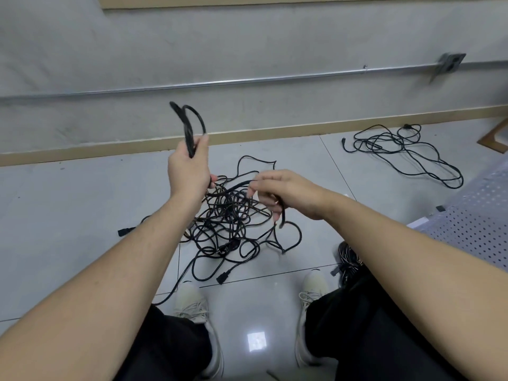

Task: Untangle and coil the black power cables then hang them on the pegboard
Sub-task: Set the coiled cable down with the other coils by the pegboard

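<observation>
Cables [228, 215] lie in a black tangle on the floor tiles between the feet and the wall's skirting edge; coiling step in progress, judged early, since most of the heap is unsorted. Left hand [188, 171] grips a few finished loops held upright; right hand [286, 193] pinches the strand running from them. Next move likely needs more slack drawn free of the knot. No readable writing or labels.
</observation>
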{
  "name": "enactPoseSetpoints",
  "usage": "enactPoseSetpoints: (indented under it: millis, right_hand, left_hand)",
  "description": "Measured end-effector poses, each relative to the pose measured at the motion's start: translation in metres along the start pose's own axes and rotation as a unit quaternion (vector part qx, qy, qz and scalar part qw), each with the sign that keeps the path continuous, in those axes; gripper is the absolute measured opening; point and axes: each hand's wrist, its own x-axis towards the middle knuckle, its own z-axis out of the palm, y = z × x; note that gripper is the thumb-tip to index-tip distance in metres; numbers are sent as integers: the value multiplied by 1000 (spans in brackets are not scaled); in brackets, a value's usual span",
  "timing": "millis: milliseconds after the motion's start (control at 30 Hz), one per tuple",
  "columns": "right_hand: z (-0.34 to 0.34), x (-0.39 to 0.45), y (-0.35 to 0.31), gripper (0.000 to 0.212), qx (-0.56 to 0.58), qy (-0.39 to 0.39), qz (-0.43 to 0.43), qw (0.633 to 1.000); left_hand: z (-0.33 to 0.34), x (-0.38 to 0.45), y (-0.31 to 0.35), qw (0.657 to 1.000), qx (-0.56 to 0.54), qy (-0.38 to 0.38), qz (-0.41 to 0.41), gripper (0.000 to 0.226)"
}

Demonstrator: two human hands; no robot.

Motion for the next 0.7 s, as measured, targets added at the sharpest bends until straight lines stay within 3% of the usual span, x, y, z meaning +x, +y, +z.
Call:
enactPoseSetpoints:
  millis: [233,333,467,533,600,700]
  right_hand:
    - [1,2,-6,19,-18,199,-79,977]
    - [-10,5,-4,35,10,264,-69,962]
    - [-14,6,-2,42,35,253,-47,966]
    - [-14,5,-4,41,49,240,-40,969]
    - [-14,5,-5,40,51,224,-36,973]
    - [-17,6,-5,40,-2,213,-4,977]
  left_hand:
    - [18,-28,-5,976,81,-200,-31,44]
    - [21,-34,-4,963,92,-253,-25,51]
    - [21,-35,-5,938,116,-326,-18,60]
    - [20,-33,-7,929,141,-341,-9,48]
    - [21,-33,-8,931,156,-330,-7,38]
    - [23,-34,-8,952,136,-273,-21,39]
